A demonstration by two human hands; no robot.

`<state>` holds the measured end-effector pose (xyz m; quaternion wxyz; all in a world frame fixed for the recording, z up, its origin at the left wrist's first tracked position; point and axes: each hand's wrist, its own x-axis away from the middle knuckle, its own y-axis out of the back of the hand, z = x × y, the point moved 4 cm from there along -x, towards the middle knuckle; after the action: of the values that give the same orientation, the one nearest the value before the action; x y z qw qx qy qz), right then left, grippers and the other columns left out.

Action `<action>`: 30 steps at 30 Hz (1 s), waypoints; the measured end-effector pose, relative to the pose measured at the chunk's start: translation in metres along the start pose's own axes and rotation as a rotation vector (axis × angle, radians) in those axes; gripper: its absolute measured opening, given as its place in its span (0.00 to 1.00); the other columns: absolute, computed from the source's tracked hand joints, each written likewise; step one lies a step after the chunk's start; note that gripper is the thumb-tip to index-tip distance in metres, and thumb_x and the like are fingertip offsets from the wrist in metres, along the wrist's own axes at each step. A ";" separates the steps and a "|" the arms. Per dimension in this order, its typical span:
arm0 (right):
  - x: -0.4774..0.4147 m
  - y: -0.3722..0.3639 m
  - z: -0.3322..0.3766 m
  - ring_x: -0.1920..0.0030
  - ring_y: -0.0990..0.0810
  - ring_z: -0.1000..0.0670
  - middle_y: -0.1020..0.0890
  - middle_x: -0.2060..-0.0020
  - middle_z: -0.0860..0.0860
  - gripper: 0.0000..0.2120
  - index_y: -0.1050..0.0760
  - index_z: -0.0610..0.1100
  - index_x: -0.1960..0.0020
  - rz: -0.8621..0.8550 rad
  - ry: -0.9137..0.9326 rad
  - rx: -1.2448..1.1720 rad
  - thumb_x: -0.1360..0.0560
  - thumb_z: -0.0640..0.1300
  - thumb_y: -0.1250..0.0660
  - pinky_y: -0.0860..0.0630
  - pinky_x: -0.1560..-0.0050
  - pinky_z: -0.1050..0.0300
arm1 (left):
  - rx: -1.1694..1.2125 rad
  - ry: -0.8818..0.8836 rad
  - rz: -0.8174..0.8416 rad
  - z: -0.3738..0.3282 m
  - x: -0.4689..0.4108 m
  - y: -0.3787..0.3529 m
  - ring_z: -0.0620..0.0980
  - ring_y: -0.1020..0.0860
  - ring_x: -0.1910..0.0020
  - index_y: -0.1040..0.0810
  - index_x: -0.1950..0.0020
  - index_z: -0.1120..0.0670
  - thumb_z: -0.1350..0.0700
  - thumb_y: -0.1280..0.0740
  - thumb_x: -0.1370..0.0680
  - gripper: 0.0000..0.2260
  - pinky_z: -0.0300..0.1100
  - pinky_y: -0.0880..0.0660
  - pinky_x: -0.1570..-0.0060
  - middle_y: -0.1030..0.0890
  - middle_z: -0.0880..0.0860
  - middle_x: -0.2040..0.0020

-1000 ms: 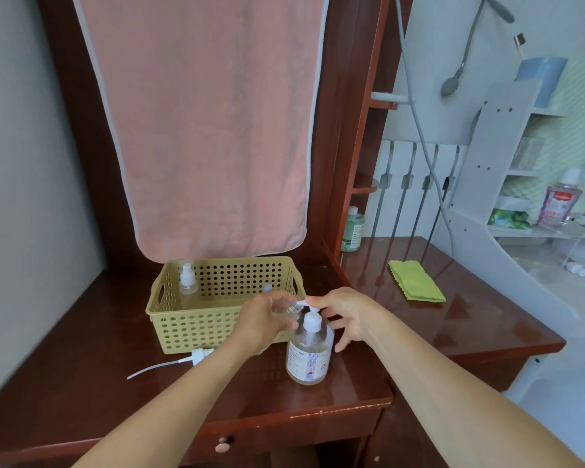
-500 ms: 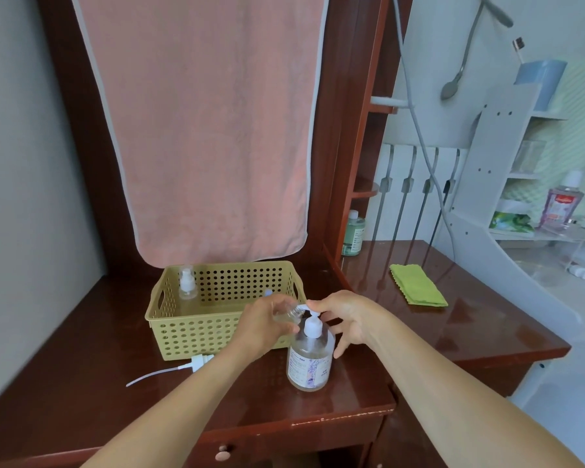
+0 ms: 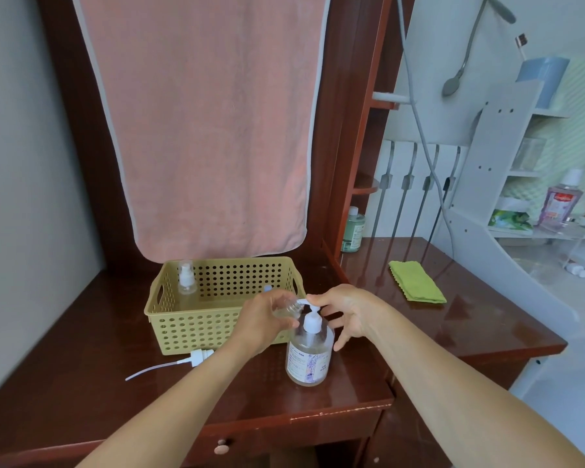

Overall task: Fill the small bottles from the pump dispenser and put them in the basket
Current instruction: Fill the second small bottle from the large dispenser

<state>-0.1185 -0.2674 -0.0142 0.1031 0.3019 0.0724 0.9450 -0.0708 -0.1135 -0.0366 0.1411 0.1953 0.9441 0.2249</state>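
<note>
A clear pump dispenser point(image 3: 309, 354) with a white pump head stands near the front of the dark wooden desk. My left hand point(image 3: 264, 324) grips a small clear bottle point(image 3: 289, 307), tilted with its mouth at the pump's spout. Fingers of my right hand point(image 3: 347, 312) rest on top of the pump head, the others spread. Behind them sits a yellow perforated basket point(image 3: 183, 327) with a small spray bottle point(image 3: 187, 282) standing in its back left corner. A loose white spray cap with a long tube point(image 3: 196, 358) lies in front of the basket.
A pink towel point(image 3: 203, 123) hangs behind the basket. To the right lie a folded green cloth point(image 3: 416, 282) and a green bottle point(image 3: 352, 229) by the red-brown shelf post. A white shelf unit point(image 3: 487, 157) holds a pink bottle point(image 3: 558, 201). The desk edge point(image 3: 318, 415) runs along the front.
The pump head has risen slightly under my right hand's fingers. My left hand keeps the small bottle at the spout. The view has shifted down a little.
</note>
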 end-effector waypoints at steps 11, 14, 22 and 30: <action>-0.001 -0.001 -0.006 0.34 0.30 0.36 0.30 0.33 0.39 0.26 0.30 0.38 0.34 0.001 0.001 -0.020 0.29 0.45 0.27 0.37 0.40 0.23 | -0.016 -0.019 0.031 -0.003 0.003 -0.002 0.40 0.23 0.47 0.20 0.53 0.46 0.62 0.24 0.31 0.13 0.35 0.28 0.47 0.20 0.40 0.54; -0.002 0.000 -0.002 0.34 0.31 0.36 0.30 0.33 0.40 0.27 0.31 0.38 0.33 -0.014 0.017 -0.001 0.28 0.45 0.27 0.37 0.41 0.22 | -0.014 -0.014 0.019 -0.003 0.000 -0.002 0.41 0.23 0.43 0.19 0.51 0.47 0.62 0.24 0.32 0.14 0.41 0.27 0.41 0.18 0.43 0.51; -0.001 -0.007 -0.006 0.35 0.30 0.39 0.28 0.33 0.41 0.25 0.31 0.39 0.33 -0.072 0.027 -0.014 0.27 0.42 0.28 0.38 0.39 0.24 | -0.050 -0.019 0.037 -0.001 0.003 -0.005 0.40 0.23 0.48 0.19 0.51 0.47 0.62 0.24 0.31 0.13 0.33 0.29 0.50 0.19 0.40 0.53; -0.001 -0.006 0.000 0.37 0.29 0.38 0.28 0.34 0.41 0.24 0.31 0.37 0.34 -0.056 0.037 -0.010 0.26 0.42 0.29 0.38 0.40 0.23 | -0.053 -0.042 0.021 -0.005 0.001 -0.002 0.41 0.22 0.46 0.20 0.52 0.46 0.62 0.24 0.32 0.14 0.39 0.27 0.43 0.19 0.42 0.51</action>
<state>-0.1167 -0.2621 -0.0165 0.1298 0.2818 0.0782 0.9474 -0.0740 -0.1169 -0.0334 0.1636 0.2059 0.9327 0.2469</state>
